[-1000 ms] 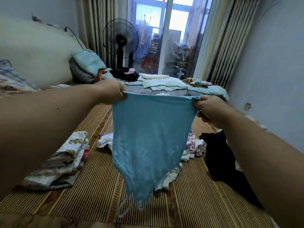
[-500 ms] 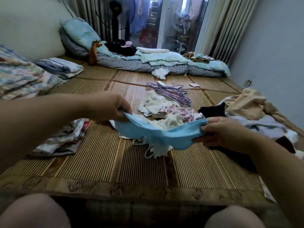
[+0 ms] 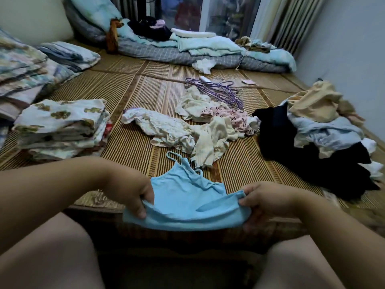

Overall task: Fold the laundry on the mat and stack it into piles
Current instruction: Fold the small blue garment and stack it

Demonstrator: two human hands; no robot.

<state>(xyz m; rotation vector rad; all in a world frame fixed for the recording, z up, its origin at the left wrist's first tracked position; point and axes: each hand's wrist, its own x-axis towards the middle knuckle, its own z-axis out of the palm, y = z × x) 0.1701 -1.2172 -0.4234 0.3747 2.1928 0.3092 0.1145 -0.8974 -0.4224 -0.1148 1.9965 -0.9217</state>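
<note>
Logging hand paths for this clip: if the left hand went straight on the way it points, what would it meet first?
The left hand points along the blue camisole it grips; past that cloth, probably the right hand at the hem's other end.

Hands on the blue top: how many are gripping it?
2. The left hand grips the top at its near left corner, the right hand at the near right corner, over the mat's near edge.

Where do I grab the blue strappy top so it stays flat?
Probably by the two hem corners, one grip from each side, as the left hand and right hand hold the blue top now. That hem is the wide edge nearest you, and the strap end lies spread on the mat, so it should stay flat.
</note>
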